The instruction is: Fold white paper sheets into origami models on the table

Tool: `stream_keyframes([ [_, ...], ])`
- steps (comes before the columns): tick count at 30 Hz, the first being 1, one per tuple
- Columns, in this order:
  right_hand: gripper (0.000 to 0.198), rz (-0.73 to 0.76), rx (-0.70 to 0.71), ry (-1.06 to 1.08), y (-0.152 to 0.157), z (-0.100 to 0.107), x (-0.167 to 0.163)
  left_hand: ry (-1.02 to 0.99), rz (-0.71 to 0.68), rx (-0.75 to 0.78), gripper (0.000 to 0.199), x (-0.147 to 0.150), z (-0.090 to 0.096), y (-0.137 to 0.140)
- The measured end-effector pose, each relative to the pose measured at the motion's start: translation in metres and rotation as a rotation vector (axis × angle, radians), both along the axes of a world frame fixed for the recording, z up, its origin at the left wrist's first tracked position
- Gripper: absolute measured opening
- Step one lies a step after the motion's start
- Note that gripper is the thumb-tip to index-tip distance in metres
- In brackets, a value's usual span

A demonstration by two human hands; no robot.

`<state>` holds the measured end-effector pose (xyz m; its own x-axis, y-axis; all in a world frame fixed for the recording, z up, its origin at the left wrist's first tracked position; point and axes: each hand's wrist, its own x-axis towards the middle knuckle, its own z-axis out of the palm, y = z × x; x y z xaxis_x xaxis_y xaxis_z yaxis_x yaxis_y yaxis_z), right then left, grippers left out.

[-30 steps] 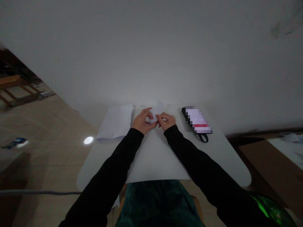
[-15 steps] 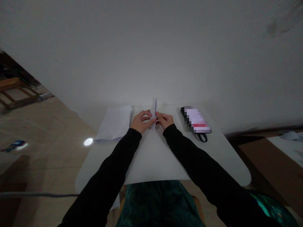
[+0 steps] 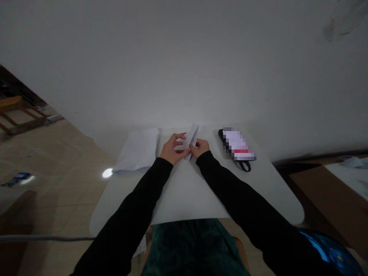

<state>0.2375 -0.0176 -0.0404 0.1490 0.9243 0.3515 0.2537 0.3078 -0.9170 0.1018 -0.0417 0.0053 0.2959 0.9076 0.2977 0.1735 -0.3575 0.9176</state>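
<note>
A small piece of folded white paper (image 3: 193, 134) stands tilted between my two hands, above the far middle of the white table (image 3: 189, 195). From the left, my left hand (image 3: 173, 148) grips its lower part with the thumb, the other fingers curved behind or beside it. My right hand (image 3: 200, 147) pinches the same paper from the right, close to the left thumb. Where the fingertips meet, the folds are partly hidden. To the left of my left hand lies a stack of white paper sheets (image 3: 138, 149).
On the table's right side lies a phone (image 3: 237, 143) with a blurred screen and a black strap loop (image 3: 245, 165). A grey wall (image 3: 184, 65) rises right behind the table. A brown cardboard box (image 3: 324, 188) is at the right, a wooden stool (image 3: 17, 109) at the far left.
The folded paper has tipped from nearly upright toward the right and looks more spread apart. My fingers have shifted slightly around it; both hands still hold it.
</note>
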Motion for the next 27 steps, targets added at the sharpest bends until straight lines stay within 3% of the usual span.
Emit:
stream_keyframes([
  [7,0.024,-0.005,0.007,-0.011,-0.006,0.004,-0.003,0.234,0.056,0.293,0.048,0.005,-0.002,-0.01],
  [15,0.024,0.055,0.098,-0.095,-0.012,0.009,-0.004,0.393,0.307,0.4,0.035,0.001,-0.006,-0.005],
  [21,0.022,0.058,0.058,-0.026,-0.01,0.007,-0.004,0.269,0.295,0.278,0.026,0.003,-0.004,-0.003],
  [27,0.02,-0.055,-0.026,0.089,0.0,0.001,0.001,-0.099,0.152,-0.084,0.059,0.01,0.0,-0.003],
])
